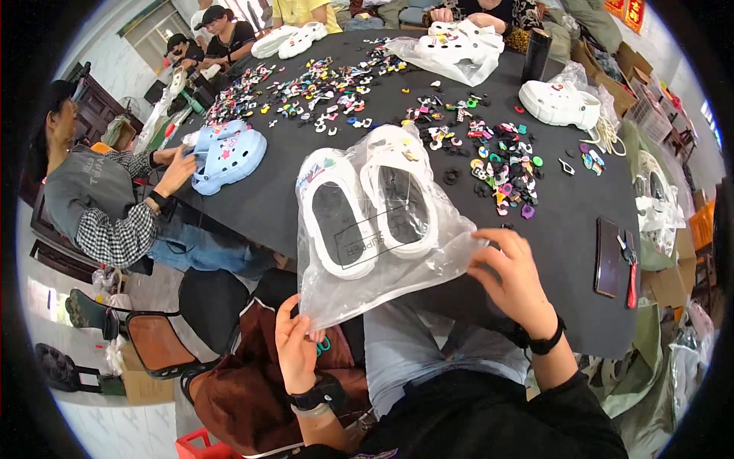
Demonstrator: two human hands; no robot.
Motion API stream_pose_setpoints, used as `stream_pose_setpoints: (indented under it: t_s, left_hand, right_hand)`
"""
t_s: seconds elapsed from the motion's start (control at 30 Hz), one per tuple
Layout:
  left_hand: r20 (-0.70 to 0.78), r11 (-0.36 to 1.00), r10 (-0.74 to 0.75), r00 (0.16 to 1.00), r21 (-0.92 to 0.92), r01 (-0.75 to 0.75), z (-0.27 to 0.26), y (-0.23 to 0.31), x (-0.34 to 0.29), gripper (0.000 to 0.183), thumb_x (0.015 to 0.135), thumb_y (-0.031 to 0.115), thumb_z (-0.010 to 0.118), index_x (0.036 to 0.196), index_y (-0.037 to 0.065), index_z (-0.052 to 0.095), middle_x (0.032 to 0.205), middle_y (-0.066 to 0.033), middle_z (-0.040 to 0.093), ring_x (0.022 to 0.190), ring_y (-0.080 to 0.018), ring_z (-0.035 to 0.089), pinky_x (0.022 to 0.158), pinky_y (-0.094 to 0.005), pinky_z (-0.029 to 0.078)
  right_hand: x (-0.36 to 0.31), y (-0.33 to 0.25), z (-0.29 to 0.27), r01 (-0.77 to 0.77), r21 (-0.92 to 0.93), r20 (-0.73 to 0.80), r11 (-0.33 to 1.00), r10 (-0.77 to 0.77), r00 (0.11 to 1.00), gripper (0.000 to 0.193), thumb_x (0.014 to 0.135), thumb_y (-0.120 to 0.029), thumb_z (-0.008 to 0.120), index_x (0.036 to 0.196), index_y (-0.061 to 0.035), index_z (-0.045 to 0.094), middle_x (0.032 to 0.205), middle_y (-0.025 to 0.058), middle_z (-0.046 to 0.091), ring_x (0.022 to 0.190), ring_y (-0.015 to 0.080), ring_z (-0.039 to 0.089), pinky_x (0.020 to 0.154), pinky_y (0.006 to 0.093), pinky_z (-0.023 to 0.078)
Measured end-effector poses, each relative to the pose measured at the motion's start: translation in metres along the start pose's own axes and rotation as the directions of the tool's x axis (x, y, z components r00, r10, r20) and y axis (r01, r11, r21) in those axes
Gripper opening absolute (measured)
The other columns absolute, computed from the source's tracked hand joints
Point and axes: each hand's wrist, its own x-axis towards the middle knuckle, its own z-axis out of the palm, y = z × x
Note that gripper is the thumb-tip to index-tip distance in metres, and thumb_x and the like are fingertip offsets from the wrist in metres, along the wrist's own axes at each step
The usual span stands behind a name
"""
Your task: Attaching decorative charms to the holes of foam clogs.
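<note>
Two white clogs (336, 218) are counted in one clear bag (382, 287) on the near side, and two far clogs (302, 42) left of the middle. At the right, one phone (608, 256), one key bunch (627, 254) and one black tumbler (537, 55) are seen. Loose charms (505, 168) are too many to be counted.

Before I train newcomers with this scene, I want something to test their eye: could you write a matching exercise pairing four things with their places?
1. Clear plastic bag of white clogs
2. Light blue perforated clogs
3. Tall black cylinder
4. Dark flat rectangle

A. Far side of the black table
B. At a co-worker's hands
C. Beside a slim red object
D. Between the wearer's left hand and right hand

Pairs: 1-D; 2-B; 3-A; 4-C.
</note>
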Motion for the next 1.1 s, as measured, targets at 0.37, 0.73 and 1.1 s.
stream_pose_setpoints:
  t_s: [0.37,0.73,1.1]
  left_hand:
    - [-0.209,0.993,-0.071,0.975,-0.108,0.049,0.003,-0.022,-0.01,0.035,0.105,0.028,0.048,0.076,0.008,0.046,0.06,0.0013,0.033,0.056,-0.0123,0.034,0.055,-0.0292,0.03]
    - [-0.136,0.985,-0.003,0.991,-0.172,-0.021,0.006,-0.014,-0.01,0.024,0.104,0.023,0.052,0.088,0.006,0.058,0.083,-0.0012,0.062,0.073,-0.0112,0.056,0.07,-0.0273,0.044]
    - [-0.205,0.966,-0.011,0.979,-0.255,-0.043,-0.008,0.011,0.013,0.045,0.103,0.022,0.05,0.061,0.015,0.037,0.054,0.004,0.031,0.049,-0.0092,0.029,0.053,-0.028,0.026]
  right_hand:
    - [-0.015,-0.092,0.151,-0.667,0.677,0.735,0.312,-0.244,0.633,0.034,0.099,-0.036,0.059,0.107,-0.003,0.058,0.079,0.0044,0.064,0.059,0.0106,0.06,0.056,0.0264,0.047]
    - [0.015,-0.133,0.184,-0.672,0.689,0.719,0.273,-0.137,0.681,0.031,0.1,-0.03,0.06,0.09,-0.001,0.065,0.066,-0.0009,0.057,0.061,0.0074,0.052,0.052,0.0282,0.041]
    - [-0.014,-0.044,0.09,-0.547,0.79,0.613,-0.276,0.355,0.706,0.041,0.096,-0.012,0.054,0.058,-0.0108,0.04,0.054,-0.0034,0.032,0.048,0.0094,0.028,0.049,0.0278,0.024]
